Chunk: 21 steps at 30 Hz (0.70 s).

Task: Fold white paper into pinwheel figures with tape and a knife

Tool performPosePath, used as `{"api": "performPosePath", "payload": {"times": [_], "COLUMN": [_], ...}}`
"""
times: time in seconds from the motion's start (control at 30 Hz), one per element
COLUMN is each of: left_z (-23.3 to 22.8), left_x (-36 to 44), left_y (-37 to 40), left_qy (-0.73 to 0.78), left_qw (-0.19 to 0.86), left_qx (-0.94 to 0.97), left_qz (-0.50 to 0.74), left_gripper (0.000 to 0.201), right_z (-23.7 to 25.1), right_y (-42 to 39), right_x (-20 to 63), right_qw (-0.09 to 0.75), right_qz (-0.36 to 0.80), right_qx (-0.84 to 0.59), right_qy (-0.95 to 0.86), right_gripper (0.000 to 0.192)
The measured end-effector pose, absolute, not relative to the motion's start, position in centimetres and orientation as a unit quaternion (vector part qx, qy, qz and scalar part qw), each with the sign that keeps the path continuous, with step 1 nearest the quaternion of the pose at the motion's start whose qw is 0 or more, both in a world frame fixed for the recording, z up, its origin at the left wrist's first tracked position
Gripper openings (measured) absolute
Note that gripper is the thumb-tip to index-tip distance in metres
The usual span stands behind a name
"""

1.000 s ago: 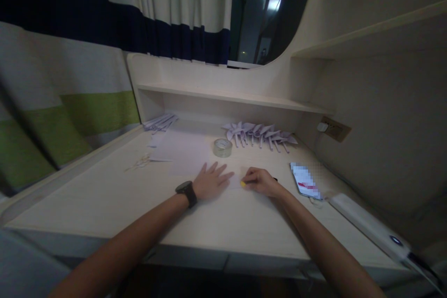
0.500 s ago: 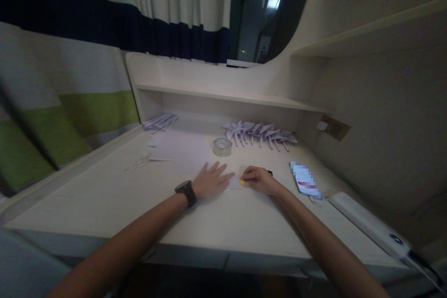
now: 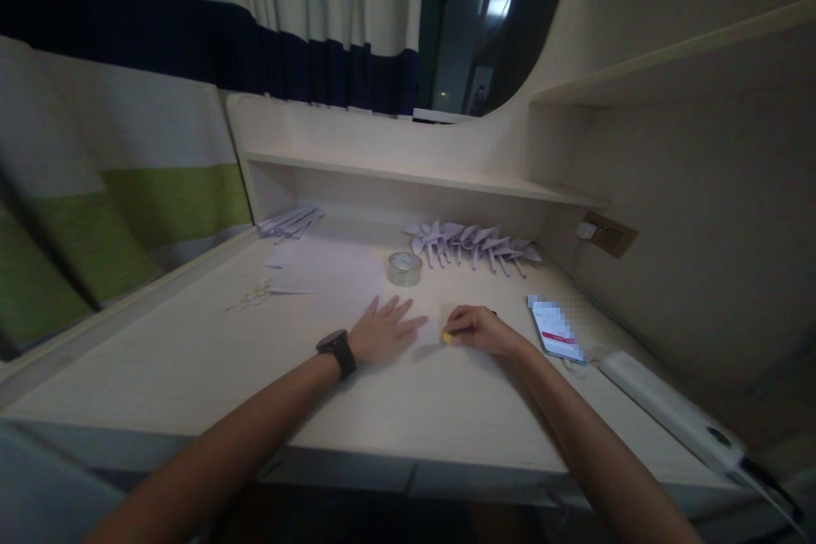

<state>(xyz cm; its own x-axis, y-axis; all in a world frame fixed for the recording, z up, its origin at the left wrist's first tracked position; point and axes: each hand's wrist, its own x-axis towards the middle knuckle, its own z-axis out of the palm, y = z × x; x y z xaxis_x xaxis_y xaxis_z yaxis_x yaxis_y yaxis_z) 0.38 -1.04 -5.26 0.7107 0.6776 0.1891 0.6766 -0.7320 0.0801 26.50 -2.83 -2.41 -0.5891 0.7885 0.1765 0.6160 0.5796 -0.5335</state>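
Note:
My left hand [image 3: 382, 329], with a dark watch on its wrist, lies flat with fingers spread on a small pale sheet of paper [image 3: 432, 325] in the middle of the desk [image 3: 191, 357]. Just right of it, my right hand [image 3: 479, 329] is closed around a small tool with a yellow tip [image 3: 448, 338]. The tip touches the paper's near edge. What kind of tool it is I cannot tell; a dark end shows behind the fingers.
A roll of clear tape [image 3: 405, 269] stands behind my hands. Several folded lilac paper pinwheels [image 3: 475, 243] lie at the back. Lilac sheets [image 3: 331, 276], paper sticks [image 3: 290, 223], scissors [image 3: 255, 295], a phone [image 3: 554, 327] and a white power strip [image 3: 669, 410] also lie on the desk.
The right hand has drawn the yellow-tipped tool slightly nearer and lower along the paper. The left hand stays pressed flat.

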Motion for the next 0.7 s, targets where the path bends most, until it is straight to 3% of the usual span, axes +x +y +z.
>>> {"api": "performPosePath", "payload": {"times": [0.33, 0.53, 0.7], "left_z": [-4.1, -1.8, -1.1], "left_x": [0.2, -0.8, -1.3], "left_y": [-1.2, -0.9, -1.3], "left_qy": [0.355, 0.316, 0.292], "left_qw": [0.019, -0.001, 0.012], "left_qx": [0.926, 0.928, 0.943], "left_qz": [0.127, 0.2, 0.162], "left_gripper": [0.047, 0.032, 0.039], "right_z": [-1.7, -2.1, -2.3], "right_y": [-3.4, -3.3, -3.2], "right_x": [26.4, 26.3, 26.3], "right_qw": [0.206, 0.237, 0.252], "right_qz": [0.252, 0.243, 0.223], "right_qx": [-0.401, -0.415, -0.44], "right_qy": [-0.856, -0.844, -0.833], "right_gripper": [0.019, 0.017, 0.016]}}
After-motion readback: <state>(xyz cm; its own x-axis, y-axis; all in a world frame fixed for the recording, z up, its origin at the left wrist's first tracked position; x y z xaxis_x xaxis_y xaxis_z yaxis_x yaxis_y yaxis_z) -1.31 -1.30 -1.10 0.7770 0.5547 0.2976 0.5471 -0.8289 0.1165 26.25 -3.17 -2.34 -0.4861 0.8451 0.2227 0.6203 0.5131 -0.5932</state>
